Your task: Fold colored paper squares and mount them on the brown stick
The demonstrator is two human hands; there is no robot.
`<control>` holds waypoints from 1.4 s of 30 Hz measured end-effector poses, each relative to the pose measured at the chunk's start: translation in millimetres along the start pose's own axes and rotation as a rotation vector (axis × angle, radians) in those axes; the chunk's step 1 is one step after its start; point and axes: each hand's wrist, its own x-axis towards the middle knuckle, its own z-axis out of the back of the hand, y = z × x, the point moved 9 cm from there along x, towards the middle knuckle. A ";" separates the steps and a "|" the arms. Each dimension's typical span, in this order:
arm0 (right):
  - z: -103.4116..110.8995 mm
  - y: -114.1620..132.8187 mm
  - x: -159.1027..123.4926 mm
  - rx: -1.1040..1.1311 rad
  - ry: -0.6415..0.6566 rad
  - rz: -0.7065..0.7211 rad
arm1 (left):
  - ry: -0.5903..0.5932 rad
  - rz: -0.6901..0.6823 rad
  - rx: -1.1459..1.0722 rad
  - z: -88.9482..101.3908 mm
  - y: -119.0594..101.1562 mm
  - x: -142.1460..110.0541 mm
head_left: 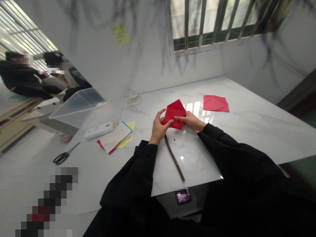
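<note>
Between my two hands I hold a folded sheet of red paper (175,113) above the white marbled table. My left hand (160,127) pinches its lower left edge, thumb across the front and the other fingers partly behind. On the right side my right hand (194,120) grips the paper, with a thumb or finger lying on its front. A dark brown stick (174,158) lies on the table below the paper, its upper end close to my left wrist. Farther right rests a second red paper sheet (216,103), flat and creased.
To the left lie a stack of coloured papers (116,138), a white power bank or similar device (99,130) and black-handled scissors (61,158). A clear plastic bin (79,107) stands behind them. A small white item with a cable (133,97) sits by the wall. Two people sit at the far left.
</note>
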 end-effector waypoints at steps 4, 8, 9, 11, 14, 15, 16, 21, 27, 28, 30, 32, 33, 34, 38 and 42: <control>-2.0 3.0 -1.4 -0.097 0.008 0.018 | -0.007 0.000 -0.015 1.9 6.1 2.7; -7.2 7.9 -2.3 -0.228 0.064 0.024 | -0.079 -0.011 -0.005 11.4 10.0 6.1; -9.8 9.4 -3.0 -0.265 0.094 0.026 | -0.116 -0.009 -0.003 16.2 11.3 7.0; -15.7 12.4 -4.8 -0.333 0.160 0.039 | -0.196 0.004 -0.014 27.4 14.7 8.7; -21.1 13.1 -6.0 -0.369 0.211 0.053 | -0.284 0.019 -0.047 41.3 19.6 11.0; -21.1 12.1 -5.6 -0.361 0.208 0.050 | -0.303 0.020 -0.053 44.2 20.5 11.5; -20.8 10.8 -4.9 -0.347 0.201 0.046 | -0.314 0.023 -0.055 46.0 21.4 11.9; -19.6 7.3 -2.1 -0.310 0.190 0.053 | -0.291 0.049 -0.048 40.9 21.8 10.8; -18.9 11.4 -3.1 -0.370 0.183 0.075 | -0.265 0.073 -0.061 33.0 16.9 6.9; -19.2 12.2 -3.4 -0.369 0.181 0.074 | -0.256 0.083 -0.063 31.8 16.9 6.6; -20.2 12.8 -3.7 -0.365 0.179 0.067 | -0.241 0.097 -0.059 30.0 17.4 6.3; -20.9 12.6 -3.5 -0.361 0.179 0.063 | -0.237 0.101 -0.051 29.9 18.0 6.4; -21.1 12.2 -3.2 -0.362 0.182 0.062 | -0.240 0.101 -0.048 30.3 18.4 6.5; -21.2 11.5 -2.9 -0.365 0.185 0.063 | -0.243 0.100 -0.046 31.0 18.9 6.6; -19.0 9.1 -2.0 -0.359 0.193 0.077 | -0.222 0.111 -0.029 30.5 20.7 6.9; -15.8 7.9 -2.6 -0.366 0.177 0.065 | -0.135 0.156 -0.020 22.8 23.0 6.1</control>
